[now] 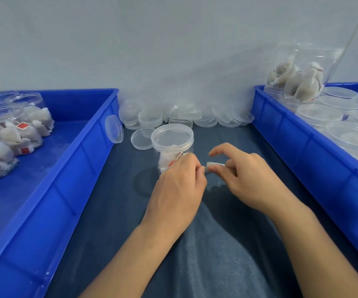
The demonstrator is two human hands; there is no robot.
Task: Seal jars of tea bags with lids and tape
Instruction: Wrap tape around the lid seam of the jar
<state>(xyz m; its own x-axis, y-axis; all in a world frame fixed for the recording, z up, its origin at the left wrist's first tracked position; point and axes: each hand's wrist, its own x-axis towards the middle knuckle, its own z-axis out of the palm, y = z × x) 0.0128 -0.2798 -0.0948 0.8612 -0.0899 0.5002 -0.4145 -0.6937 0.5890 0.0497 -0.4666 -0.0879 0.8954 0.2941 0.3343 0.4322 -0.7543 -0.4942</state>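
Both hands meet low over the counter (109, 211); left hand (177, 186) and right hand (249, 179) pinch a small tape piece (215, 164) between fingertips; thin, limp and sticky, probably best held by its ends; the lidded jar (172, 145), light and slick-walled, stands just behind.
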